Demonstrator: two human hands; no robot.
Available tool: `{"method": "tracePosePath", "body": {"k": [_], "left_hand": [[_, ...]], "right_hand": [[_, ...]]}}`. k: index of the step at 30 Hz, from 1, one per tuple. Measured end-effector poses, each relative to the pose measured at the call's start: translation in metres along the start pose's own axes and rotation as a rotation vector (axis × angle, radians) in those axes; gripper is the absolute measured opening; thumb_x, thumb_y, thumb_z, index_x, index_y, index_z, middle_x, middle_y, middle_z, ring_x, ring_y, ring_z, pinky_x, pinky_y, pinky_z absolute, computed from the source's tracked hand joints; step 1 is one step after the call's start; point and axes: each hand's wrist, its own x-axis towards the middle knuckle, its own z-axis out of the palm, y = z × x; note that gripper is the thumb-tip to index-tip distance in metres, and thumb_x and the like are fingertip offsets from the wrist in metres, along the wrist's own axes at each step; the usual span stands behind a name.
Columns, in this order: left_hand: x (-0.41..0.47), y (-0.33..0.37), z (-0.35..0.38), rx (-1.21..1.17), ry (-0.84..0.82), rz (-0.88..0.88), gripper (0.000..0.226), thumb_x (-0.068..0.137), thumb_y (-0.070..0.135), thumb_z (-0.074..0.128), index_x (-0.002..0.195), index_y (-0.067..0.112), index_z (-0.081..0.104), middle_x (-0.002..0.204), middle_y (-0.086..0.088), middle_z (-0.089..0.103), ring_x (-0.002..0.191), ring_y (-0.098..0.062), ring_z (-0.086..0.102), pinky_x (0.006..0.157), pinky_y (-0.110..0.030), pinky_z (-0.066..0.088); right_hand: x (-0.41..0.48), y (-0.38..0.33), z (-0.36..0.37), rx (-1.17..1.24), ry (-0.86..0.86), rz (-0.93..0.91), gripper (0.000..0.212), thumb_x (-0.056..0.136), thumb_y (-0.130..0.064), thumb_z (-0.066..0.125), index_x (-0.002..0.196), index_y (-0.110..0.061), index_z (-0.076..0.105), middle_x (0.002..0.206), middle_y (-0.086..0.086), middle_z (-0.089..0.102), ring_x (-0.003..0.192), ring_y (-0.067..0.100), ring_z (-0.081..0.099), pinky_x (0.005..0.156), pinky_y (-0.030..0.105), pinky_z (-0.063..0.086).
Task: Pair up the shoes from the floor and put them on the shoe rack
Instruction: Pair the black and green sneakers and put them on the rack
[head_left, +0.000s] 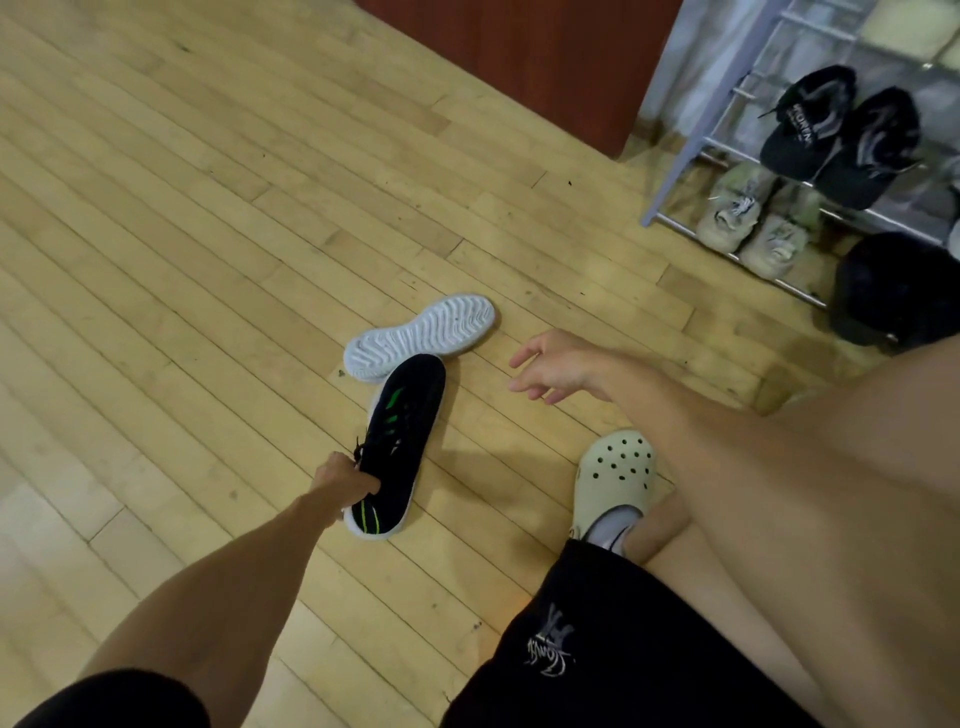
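Left hand (345, 480) grips the black knit sneaker with green stripes (402, 444) at its collar; right hand (553, 366), fingers spread and empty, should take the sole-up white-soled mate (421, 335) midway, matching toes.

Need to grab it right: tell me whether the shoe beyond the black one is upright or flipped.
Flipped. The white-soled shoe lies sole-up on the floor, its ridged tread facing the camera, touching the toe of the black shoe held by the left hand.

A sneaker (402, 441) lies mid-floor (182, 234), its near end held by the left hand (345, 480). Touching its far end lies a second sneaker (421, 335), sole up. The right hand (553, 366) hovers just right of both. Far right stands the rack (675, 171) — one pair (841, 135) on a higher shelf, another pair (753, 221) below.
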Motion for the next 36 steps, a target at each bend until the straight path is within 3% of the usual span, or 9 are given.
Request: {"method": "tracePosePath", "body": {"k": [4,9,15,21,26,30,31,34,36], "left_hand": [[-0.017,0.007,-0.004,-0.111,-0.096,0.003,0.033,0.073,-0.001,0.071,0.106,-0.005,0.066,0.100,-0.019,0.068,0.091,-0.031,0.064,0.069,-0.042,0.060],[-0.048,0.027,-0.003,-0.355,-0.084,0.073,0.035,0.076,0.000,0.074,0.109,-0.006,0.065,0.102,-0.017,0.067,0.098,-0.033,0.064,0.069,-0.040,0.057],[-0.102,0.118,-0.025,-0.443,-0.087,0.352,0.038,0.078,0.006,0.073,0.115,0.000,0.065,0.103,-0.016,0.071,0.099,-0.032,0.067,0.079,-0.047,0.058],[-0.196,0.259,-0.038,-0.414,-0.156,0.715,0.030,0.083,0.005,0.068,0.113,0.002,0.065,0.097,-0.011,0.070,0.088,-0.025,0.067,0.077,-0.041,0.059],[-0.285,0.362,-0.021,-0.364,-0.281,0.926,0.032,0.083,0.008,0.068,0.115,0.006,0.066,0.107,-0.009,0.072,0.093,-0.024,0.068,0.076,-0.039,0.058],[-0.347,0.412,0.018,-0.239,-0.365,1.022,0.029,0.082,0.014,0.071,0.111,0.010,0.068,0.104,-0.007,0.074,0.097,-0.026,0.070,0.083,-0.046,0.057],[-0.359,0.419,0.029,-0.196,-0.395,1.033,0.031,0.083,0.019,0.072,0.112,0.011,0.068,0.106,-0.006,0.074,0.099,-0.026,0.070,0.085,-0.046,0.057],[-0.398,0.440,0.087,-0.054,-0.470,1.026,0.029,0.084,0.024,0.070,0.109,0.008,0.068,0.103,-0.007,0.073,0.092,-0.023,0.068,0.081,-0.041,0.058],[-0.418,0.443,0.131,0.059,-0.522,1.013,0.022,0.085,0.016,0.068,0.104,0.006,0.068,0.094,-0.008,0.072,0.080,-0.022,0.066,0.074,-0.038,0.059]], "right_hand": [[-0.010,-0.012,0.005,-0.012,-0.025,-0.034,0.043,0.087,-0.018,0.067,0.128,-0.013,0.055,0.120,0.006,0.062,0.092,0.015,0.063,0.083,0.030,0.055],[-0.030,-0.022,-0.004,-0.085,-0.068,-0.083,0.044,0.088,-0.020,0.066,0.130,-0.010,0.056,0.118,0.006,0.061,0.095,0.017,0.061,0.090,0.035,0.055],[-0.060,-0.037,-0.055,-0.028,0.118,-0.136,0.046,0.088,-0.023,0.066,0.128,-0.004,0.055,0.128,0.018,0.059,0.113,0.028,0.061,0.094,0.040,0.054],[-0.117,-0.033,-0.151,0.043,0.363,-0.213,0.057,0.090,-0.037,0.062,0.132,0.000,0.051,0.130,0.014,0.056,0.111,0.028,0.062,0.091,0.039,0.055],[-0.186,0.010,-0.231,0.205,0.572,-0.361,0.033,0.091,-0.034,0.061,0.112,-0.008,0.066,0.111,0.014,0.069,0.098,0.030,0.068,0.085,0.044,0.058],[-0.238,0.067,-0.274,0.417,0.672,-0.427,0.021,0.089,-0.019,0.066,0.108,-0.010,0.070,0.096,0.006,0.072,0.081,0.019,0.067,0.066,0.027,0.057],[-0.247,0.083,-0.280,0.437,0.684,-0.422,0.022,0.089,-0.017,0.067,0.109,-0.009,0.071,0.093,0.005,0.072,0.078,0.017,0.066,0.065,0.028,0.057],[-0.282,0.154,-0.289,0.532,0.728,-0.366,0.025,0.088,-0.015,0.068,0.112,-0.011,0.071,0.103,0.007,0.075,0.089,0.019,0.071,0.080,0.034,0.060],[-0.303,0.203,-0.285,0.604,0.730,-0.310,0.021,0.087,-0.015,0.068,0.107,-0.011,0.072,0.099,0.010,0.076,0.086,0.021,0.072,0.071,0.031,0.061]]}}
